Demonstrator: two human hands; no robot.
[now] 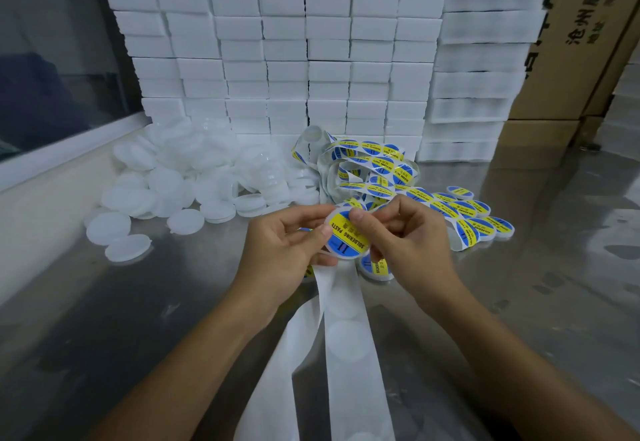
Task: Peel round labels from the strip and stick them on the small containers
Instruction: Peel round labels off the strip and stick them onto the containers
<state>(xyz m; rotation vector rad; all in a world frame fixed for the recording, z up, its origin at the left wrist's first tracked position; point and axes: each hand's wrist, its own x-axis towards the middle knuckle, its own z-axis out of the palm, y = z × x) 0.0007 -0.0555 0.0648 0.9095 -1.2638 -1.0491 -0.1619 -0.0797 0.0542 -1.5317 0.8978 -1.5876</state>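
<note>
**Label going onto a container, centre frame**

Label (347, 235), round, yellow and blue, printed "SOLDERING PASTE", sits on the face of a small white container (333, 218) held at centre frame, just above the counter (519, 319). Left hand (287, 250) grips the container, thumb on its left edge, fingers curled behind. Right hand (405, 232) pinches at the label's upper edge, thumb tip on the yellow part, remaining fingers curled.

Spent backing strip (346, 329), white with faint round outlines, hangs from below the hands toward the bottom of the frame.

Tangle of unpeeled label strip (374, 166) lies behind the hands, just above centre. Labelled containers (474, 225) are lined up at right of centre, and one more (377, 269) is just below the right hand.

Heap of unlabelled white containers (180, 177) lies at left of centre, a few strays nearer the left edge.

Wall of stacked white blocks (294, 52) fills the upper middle. Cardboard boxes (571, 59) stand at upper right.
</note>
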